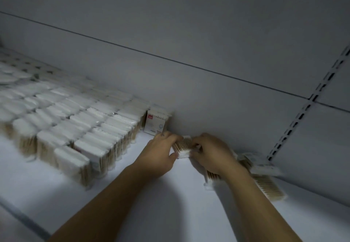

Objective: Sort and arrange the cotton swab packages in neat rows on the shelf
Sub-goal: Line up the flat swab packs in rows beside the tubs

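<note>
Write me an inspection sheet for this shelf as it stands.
Surface: white shelf, dimly lit.
Job's things: rows of packages standing at left; held package near the back panel; loose packages lying flat at right.
Clutter: nothing seen.
Hands: left hand and right hand both grip the held package.
Cables: nothing seen.
Surroundings: grey back panel; slotted upright at right.

Both forearms (106, 200) reach forward, left hand (161, 154) and right hand (210, 152) close together, fingers curled, pinching one cotton swab package (182, 145) between them.
</note>
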`<state>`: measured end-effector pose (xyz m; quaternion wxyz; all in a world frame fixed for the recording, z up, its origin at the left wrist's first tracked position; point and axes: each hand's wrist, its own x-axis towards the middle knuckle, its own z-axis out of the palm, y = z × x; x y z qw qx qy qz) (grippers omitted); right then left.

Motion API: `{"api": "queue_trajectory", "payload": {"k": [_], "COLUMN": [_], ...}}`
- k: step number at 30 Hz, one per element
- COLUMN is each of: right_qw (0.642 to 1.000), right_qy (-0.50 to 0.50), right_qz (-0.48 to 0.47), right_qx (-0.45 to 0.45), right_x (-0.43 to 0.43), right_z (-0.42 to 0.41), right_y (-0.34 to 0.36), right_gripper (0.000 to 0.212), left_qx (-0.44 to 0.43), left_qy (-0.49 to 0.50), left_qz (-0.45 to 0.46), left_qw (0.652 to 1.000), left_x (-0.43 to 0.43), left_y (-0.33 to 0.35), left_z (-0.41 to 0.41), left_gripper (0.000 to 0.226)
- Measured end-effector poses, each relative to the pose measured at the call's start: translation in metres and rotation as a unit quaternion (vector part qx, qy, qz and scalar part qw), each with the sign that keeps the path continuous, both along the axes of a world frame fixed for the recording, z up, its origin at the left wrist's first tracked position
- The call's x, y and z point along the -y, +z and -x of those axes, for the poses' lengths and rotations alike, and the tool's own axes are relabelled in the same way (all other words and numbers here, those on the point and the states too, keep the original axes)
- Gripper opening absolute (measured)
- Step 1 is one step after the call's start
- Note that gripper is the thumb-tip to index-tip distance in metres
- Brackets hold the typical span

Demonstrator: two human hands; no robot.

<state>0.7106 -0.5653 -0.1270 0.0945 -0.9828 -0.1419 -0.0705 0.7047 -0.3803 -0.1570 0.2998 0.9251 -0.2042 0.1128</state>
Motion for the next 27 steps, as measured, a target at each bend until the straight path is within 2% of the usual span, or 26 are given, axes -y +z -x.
{"api": "queue_trajectory", "payload": {"k": [2,4,7,8,13,15,17,18,20,21,22,24,25,27], "right_qw": [0.999,0.999,0.998,0.997,0.997,0.996,0.995,0.991,0.982,0.979,0.976,0.972,0.971,0.974], "right_qy": [-0.001,0.007,0.024,0.021,0.035,0.043,0.018,0.002,-0.017,-0.017,-0.014,-0.011,-0.012,-0.019], "right_qz": [-0.033,-0.032,0.024,0.02,0.039,0.001,-0.08,-0.123,-0.187,-0.205,-0.218,-0.236,-0.237,-0.224], "right_qx": [0.042,0.028,-0.052,-0.066,0.064,0.082,0.064,0.045,0.018,0.011,0.005,-0.002,0.002,0.011], "right_x": [0.002,0.003,-0.002,-0.004,-0.007,-0.007,-0.006,-0.005,-0.003,-0.003,-0.004,-0.008,-0.009,-0.016], "right_z": [-0.003,-0.005,-0.002,-0.002,-0.004,-0.003,0.0,0.0,-0.001,-0.001,0.0,0.0,-0.002,-0.007], "right_y": [0.003,0.007,0.003,-0.001,-0.01,-0.006,0.005,0.012,0.024,0.028,0.032,0.035,0.035,0.036], "right_gripper": [0.017,0.02,0.054,0.058,0.034,0.028,0.019,0.016,0.019,0.02,0.018,0.017,0.017,0.015], "left_qx": [-0.003,-0.014,-0.03,-0.03,-0.016,-0.014,0.0,-0.002,-0.054,-0.081,-0.087,-0.039,-0.002,0.053], "left_qy": [0.002,-0.004,0.0,0.001,-0.014,-0.02,-0.007,0.007,0.028,0.031,0.034,0.052,0.074,0.125], "left_qz": [0.002,-0.009,-0.027,-0.025,-0.002,0.048,0.129,0.196,0.353,0.405,0.424,0.396,0.352,0.192], "left_qw": [1.0,1.0,0.999,0.999,1.0,0.999,0.992,0.981,0.934,0.91,0.901,0.916,0.933,0.972], "left_x": [-0.003,-0.006,-0.007,-0.007,-0.008,-0.01,-0.008,-0.007,-0.005,-0.004,-0.003,-0.004,-0.005,-0.007], "left_y": [-0.001,-0.003,-0.008,-0.009,-0.01,-0.01,-0.01,-0.008,-0.001,0.002,0.005,0.007,0.008,0.011], "left_z": [-0.003,-0.006,-0.01,-0.011,-0.013,-0.014,-0.015,-0.016,-0.017,-0.017,-0.016,-0.014,-0.011,-0.004], "left_gripper": [0.046,0.049,0.05,0.049,0.05,0.047,0.032,0.022,0.014,0.014,0.015,0.016,0.016,0.02]}}
